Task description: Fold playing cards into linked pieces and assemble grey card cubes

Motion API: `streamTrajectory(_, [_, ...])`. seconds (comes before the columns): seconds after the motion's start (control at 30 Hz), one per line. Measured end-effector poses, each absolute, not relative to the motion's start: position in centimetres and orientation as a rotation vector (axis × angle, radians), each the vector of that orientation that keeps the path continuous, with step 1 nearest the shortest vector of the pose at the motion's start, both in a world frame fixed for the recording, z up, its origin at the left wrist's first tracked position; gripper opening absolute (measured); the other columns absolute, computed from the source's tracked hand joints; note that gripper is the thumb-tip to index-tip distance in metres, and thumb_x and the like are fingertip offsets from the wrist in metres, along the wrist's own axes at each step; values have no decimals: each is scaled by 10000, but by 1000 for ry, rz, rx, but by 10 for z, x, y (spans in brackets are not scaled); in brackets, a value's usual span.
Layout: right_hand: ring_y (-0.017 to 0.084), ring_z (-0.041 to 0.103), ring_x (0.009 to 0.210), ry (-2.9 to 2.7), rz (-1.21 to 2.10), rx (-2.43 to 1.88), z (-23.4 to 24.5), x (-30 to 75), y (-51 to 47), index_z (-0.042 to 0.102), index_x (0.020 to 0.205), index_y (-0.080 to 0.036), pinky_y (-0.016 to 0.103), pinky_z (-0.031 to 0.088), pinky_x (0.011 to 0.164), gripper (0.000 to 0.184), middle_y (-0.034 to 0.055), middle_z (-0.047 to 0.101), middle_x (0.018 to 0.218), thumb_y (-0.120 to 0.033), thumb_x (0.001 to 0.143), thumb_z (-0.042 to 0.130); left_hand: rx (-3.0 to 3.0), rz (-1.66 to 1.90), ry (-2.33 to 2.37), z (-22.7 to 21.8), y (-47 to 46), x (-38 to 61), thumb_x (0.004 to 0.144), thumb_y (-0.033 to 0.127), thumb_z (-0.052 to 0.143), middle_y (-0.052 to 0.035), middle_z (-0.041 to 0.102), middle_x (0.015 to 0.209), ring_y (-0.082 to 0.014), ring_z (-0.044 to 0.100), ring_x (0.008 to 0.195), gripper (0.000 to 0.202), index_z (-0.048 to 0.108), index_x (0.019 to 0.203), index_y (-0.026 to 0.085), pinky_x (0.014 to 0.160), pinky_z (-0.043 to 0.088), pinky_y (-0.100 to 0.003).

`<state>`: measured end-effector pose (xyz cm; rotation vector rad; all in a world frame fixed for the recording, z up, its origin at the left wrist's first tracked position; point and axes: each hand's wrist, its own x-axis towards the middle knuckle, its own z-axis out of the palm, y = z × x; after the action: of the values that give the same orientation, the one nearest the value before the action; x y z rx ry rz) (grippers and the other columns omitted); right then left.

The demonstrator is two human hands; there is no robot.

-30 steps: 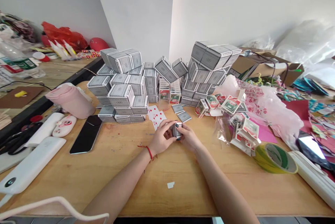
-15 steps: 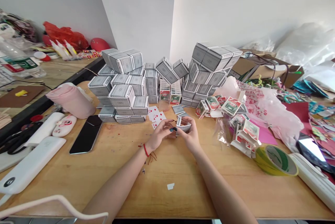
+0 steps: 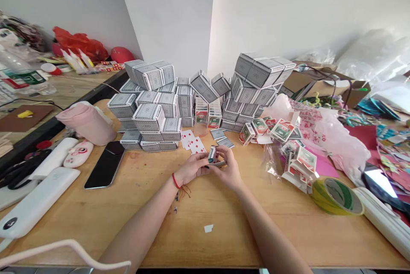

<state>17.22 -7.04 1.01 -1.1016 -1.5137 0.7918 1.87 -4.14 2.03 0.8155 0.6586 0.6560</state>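
Observation:
Both hands meet over the table around a folded playing card (image 3: 212, 154) with a patterned back. My left hand (image 3: 194, 168) grips it from the left, a dark-nailed thumb pressed on it; a red string bracelet is on that wrist. My right hand (image 3: 229, 169) has its fingers curled round the right side. Part of what they hold is hidden by the fingers. Just beyond lie face-up diamond cards (image 3: 193, 140) and grey-backed cards (image 3: 222, 138). Behind those stand stacked blocks built of patterned cards, on the left (image 3: 155, 118) and on the right (image 3: 256, 71).
Open card boxes (image 3: 306, 158) and a roll of yellow tape (image 3: 336, 195) lie to the right. At the left are a black phone (image 3: 105, 165), a white power bank (image 3: 38, 201) and a pink pouch (image 3: 86, 122). A paper scrap (image 3: 208, 228) lies near the front.
Both hands have drawn slightly nearer, and the held card has been turned, with its patterned face now more upright. The grey-backed cards behind show more.

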Motion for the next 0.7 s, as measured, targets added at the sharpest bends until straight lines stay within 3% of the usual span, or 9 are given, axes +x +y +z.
streamTrajectory(0.17, [263, 494, 1069, -1456, 630, -1334, -1, 177, -63, 498, 1079, -223, 451, 462, 882, 592, 96, 520, 1129, -351, 569, 770, 794, 755, 711, 16, -39, 18, 657, 211, 713, -103, 652, 1075, -196, 613, 952, 413, 623, 1055, 147, 810, 472, -278])
streamTrajectory(0.3, [216, 594, 869, -1260, 895, -1352, -4, 180, -58, 515, 1071, -190, 392, 527, 750, 603, 95, 567, 1039, -403, 565, 766, 793, 841, 731, 14, -38, 18, 647, 218, 738, -101, 640, 1118, -223, 582, 1044, 437, 618, 1064, 162, 884, 447, -322])
streamTrajectory(0.47, [224, 626, 923, -1073, 1192, -1187, 0, 181, -56, 539, 1091, -169, 379, 505, 827, 601, 106, 635, 1052, -389, 579, 765, 932, 895, 734, 14, -35, 16, 633, 202, 753, -108, 607, 1187, -244, 533, 1136, 541, 572, 1142, 179, 955, 418, -373])
streamTrajectory(0.7, [241, 574, 1054, -1070, 1279, -1003, 2, 182, -58, 533, 1137, -220, 394, 480, 881, 575, 114, 555, 1237, -327, 618, 757, 1185, 910, 714, 1, -34, 18, 599, 96, 739, -125, 523, 1292, -257, 510, 1171, 633, 536, 1192, 184, 1005, 398, -426])
